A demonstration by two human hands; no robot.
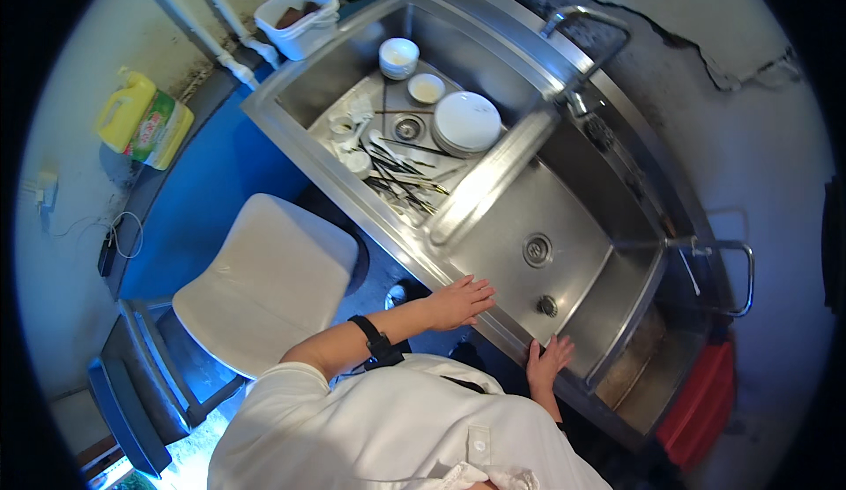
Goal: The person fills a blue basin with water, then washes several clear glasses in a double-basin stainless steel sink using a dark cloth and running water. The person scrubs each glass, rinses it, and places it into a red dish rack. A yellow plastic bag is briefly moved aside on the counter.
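My left hand [461, 301] lies palm down on the front rim of a stainless-steel sink [410, 258], its fingers a little spread over the middle basin. Farther right along the same rim rests my right hand [550, 361], fingers apart. Neither hand holds anything. In the middle basin are a drain [537, 250] and a dark round strainer or plug [546, 305]. The left basin holds stacked white plates [468, 122], stacked bowls [398, 58], a small dish [426, 88] and a heap of chopsticks and spoons [400, 176].
A chrome faucet [588, 73] arches behind the basins; another [743, 278] stands at the right. White tubs [297, 21] sit past the left end. A pale chair [271, 278] is at my left, a yellow jug [145, 120] by the wall, a red container [700, 404] at right.
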